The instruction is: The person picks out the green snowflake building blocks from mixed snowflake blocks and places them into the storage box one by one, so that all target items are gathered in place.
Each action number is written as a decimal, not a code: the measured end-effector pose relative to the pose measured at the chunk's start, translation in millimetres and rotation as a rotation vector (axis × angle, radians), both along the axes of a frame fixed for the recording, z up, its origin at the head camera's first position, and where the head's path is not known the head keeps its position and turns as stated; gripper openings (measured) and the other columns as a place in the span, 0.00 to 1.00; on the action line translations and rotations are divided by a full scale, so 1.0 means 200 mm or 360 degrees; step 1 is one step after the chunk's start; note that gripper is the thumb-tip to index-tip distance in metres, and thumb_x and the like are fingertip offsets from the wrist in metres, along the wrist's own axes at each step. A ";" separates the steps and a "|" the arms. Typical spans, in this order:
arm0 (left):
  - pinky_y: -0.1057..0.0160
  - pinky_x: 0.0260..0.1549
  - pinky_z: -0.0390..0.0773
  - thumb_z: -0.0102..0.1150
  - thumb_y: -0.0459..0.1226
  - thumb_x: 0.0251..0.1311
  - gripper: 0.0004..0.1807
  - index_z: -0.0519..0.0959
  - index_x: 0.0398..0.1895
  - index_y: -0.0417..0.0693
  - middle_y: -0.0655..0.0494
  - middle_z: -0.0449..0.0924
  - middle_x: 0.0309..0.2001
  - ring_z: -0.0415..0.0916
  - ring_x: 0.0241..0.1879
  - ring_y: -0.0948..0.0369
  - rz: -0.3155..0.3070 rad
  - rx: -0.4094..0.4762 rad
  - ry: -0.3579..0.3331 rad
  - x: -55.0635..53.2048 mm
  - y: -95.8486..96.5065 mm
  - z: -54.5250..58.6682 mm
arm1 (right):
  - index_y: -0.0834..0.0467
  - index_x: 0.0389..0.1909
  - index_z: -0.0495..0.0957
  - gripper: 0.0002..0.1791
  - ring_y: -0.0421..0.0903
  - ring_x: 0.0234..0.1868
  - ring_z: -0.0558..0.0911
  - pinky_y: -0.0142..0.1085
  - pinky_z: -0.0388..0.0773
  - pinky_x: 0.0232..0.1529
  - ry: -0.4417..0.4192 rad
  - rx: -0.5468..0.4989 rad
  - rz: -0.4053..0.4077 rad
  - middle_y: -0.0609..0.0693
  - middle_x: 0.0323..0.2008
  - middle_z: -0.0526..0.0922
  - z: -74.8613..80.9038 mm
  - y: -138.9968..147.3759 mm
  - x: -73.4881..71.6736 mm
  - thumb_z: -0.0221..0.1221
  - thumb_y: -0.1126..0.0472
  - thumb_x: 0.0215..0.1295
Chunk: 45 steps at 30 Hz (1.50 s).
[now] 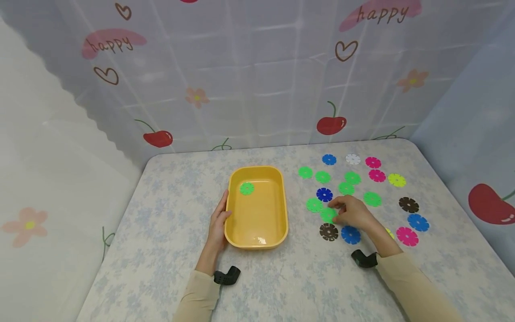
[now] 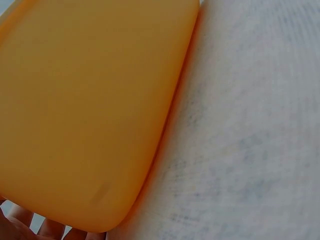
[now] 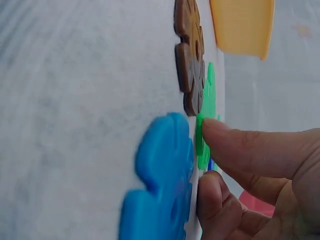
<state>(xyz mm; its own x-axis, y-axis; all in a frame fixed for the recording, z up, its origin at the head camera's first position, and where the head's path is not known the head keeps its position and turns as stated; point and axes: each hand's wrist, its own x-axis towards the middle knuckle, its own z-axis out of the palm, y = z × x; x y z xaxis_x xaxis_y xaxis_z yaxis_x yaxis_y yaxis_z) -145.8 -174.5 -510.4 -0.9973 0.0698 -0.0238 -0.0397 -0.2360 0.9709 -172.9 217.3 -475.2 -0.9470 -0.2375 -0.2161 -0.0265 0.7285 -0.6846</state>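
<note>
A yellow tray (image 1: pixel 257 214) with rounded corners sits on the table, one green slotted disc (image 1: pixel 247 188) lying inside near its far end. My left hand (image 1: pixel 217 229) grips the tray's left side, thumb over the rim; in the left wrist view its fingers (image 2: pixel 50 228) show at the tray's edge. To the right, my right hand (image 1: pixel 354 213) pinches a green slotted disc (image 1: pixel 327 216) that lies flat on the table. The right wrist view shows the thumb (image 3: pixel 250 147) on that disc's edge; the index fingertip is partly hidden. Close by are a brown disc (image 1: pixel 328 232) and a blue disc (image 1: pixel 351 235).
Several more slotted discs spread over the table's right side: green (image 1: pixel 372 199), dark blue (image 1: pixel 324 194), pink (image 1: pixel 407 236), yellow (image 1: pixel 397 180) and white (image 1: pixel 353 159). A printed curtain (image 1: pixel 257 89) hangs behind the table's far edge.
</note>
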 end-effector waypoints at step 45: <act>0.53 0.74 0.49 0.35 0.31 0.72 0.34 0.50 0.79 0.61 0.65 0.42 0.79 0.41 0.78 0.62 -0.0023 -0.0038 0.0019 0.00 -0.01 0.01 | 0.67 0.58 0.74 0.18 0.54 0.37 0.87 0.36 0.82 0.33 0.0045 -0.0511 -0.0140 0.62 0.38 0.78 0.24 -0.09 -0.07 0.56 0.66 0.69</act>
<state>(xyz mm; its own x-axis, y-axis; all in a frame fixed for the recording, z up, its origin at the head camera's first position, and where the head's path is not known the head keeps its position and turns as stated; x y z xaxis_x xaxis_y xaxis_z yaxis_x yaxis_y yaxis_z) -145.7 -175.6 -507.9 -0.9964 0.0839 -0.0136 -0.0312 -0.2120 0.9768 -187.0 199.6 -427.8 -0.9714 -0.2066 -0.1168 0.0045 0.4761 -0.8794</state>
